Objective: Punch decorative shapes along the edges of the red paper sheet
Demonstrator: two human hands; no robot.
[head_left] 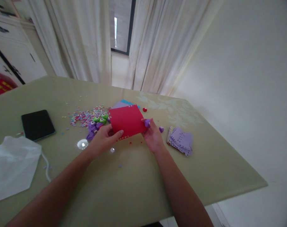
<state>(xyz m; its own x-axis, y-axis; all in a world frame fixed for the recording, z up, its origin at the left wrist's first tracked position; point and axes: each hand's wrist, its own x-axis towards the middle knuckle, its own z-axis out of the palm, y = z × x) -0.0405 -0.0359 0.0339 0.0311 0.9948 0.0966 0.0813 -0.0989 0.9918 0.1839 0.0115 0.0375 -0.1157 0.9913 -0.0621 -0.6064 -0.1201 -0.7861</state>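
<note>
A red sheet of paper (126, 121) with small holes along its edges is held up over the table. My left hand (106, 137) grips its lower left part, thumb on top. My right hand (152, 135) is closed on a small purple paper punch (147, 123) at the sheet's right edge. Whether the punch bites the paper is hard to make out. Another purple punch (161, 129) and a red punch (145, 109) lie on the table nearby. Several green and purple punches (96, 123) are bunched beyond my left hand. A few red bits lie below the sheet.
Colourful confetti bits (86, 116) are heaped at the left. Purple and blue sheets (123, 103) lie behind the red one. A stack of hole-edged paper (181, 140) sits at right. A black tablet (38, 124), a white mask (15, 167) and a clear round object (82, 144) are left.
</note>
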